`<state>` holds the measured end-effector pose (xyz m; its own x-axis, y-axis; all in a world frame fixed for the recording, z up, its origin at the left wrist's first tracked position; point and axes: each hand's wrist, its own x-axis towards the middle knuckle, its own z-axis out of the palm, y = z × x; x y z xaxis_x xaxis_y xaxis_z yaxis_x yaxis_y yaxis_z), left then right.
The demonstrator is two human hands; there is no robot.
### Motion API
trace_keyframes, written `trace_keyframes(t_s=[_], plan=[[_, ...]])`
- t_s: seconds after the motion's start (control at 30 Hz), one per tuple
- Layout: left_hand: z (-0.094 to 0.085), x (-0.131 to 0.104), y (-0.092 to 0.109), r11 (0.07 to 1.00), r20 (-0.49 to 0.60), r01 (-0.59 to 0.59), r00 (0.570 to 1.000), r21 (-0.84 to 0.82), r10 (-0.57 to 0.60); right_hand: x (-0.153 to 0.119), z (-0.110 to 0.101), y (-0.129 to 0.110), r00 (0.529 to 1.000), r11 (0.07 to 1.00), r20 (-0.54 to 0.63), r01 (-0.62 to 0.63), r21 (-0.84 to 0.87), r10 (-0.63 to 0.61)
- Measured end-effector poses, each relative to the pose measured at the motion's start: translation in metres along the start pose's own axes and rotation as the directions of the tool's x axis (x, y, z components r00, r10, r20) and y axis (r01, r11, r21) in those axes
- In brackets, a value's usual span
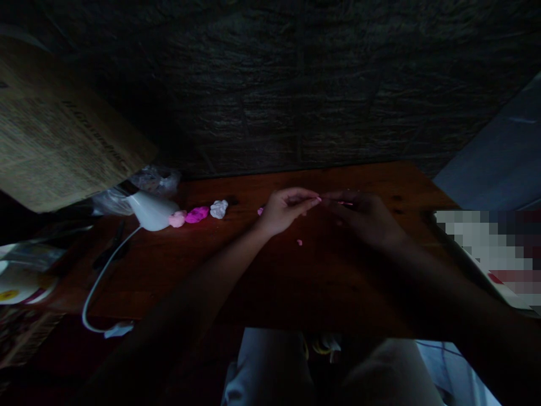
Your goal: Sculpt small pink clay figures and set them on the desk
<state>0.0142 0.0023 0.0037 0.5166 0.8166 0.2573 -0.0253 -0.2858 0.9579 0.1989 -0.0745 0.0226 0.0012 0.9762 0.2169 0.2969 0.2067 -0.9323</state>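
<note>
My left hand [284,212] is over the wooden table, thumb and fingertips pinched on a small piece of pink modelling clay [318,199]. Facing it, my right hand [367,219] has its fingers drawn together close to that piece; they are dark and blurred, so what they grip is unclear. A thin pink strip [345,203] shows by the right fingers. On the table below lies a pink crumb [300,242], and another pink bit [260,211] is partly hidden behind my left hand. Farther left sit a pale pink lump [178,218], a magenta lump [197,214] and a white lump [218,209].
A white lamp-like cone [150,210] with a cable [87,301] lies left on the wooden table [169,270]. Behind it are clear plastic [156,180] and a hanging newspaper [63,129]. A brick-patterned wall [270,84] borders the back. A pale-edged object [469,254] stands right.
</note>
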Motion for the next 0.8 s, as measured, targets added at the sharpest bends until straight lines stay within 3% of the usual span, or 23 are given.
trace_keyframes(t_s=[0.3,0.57,0.8], plan=[[-0.0012,-0.0011,0.0003,0.997,0.077,-0.018,0.997,-0.077,0.024,-0.0003,0.0010,0.0012,0.997,0.999,0.064,0.032,-0.027,-0.030],[-0.0015,0.0033,-0.0002,0.996,-0.101,0.019,0.995,-0.082,-0.027,-0.0006,0.0037,0.0023,0.999,0.999,0.006,-0.033,0.005,0.033],[-0.0033,0.0038,-0.0025,0.998,-0.147,-0.002,0.989,-0.066,-0.007,-0.0005,0.0053,0.0066,0.997,0.990,0.039,-0.074,0.124,0.070]])
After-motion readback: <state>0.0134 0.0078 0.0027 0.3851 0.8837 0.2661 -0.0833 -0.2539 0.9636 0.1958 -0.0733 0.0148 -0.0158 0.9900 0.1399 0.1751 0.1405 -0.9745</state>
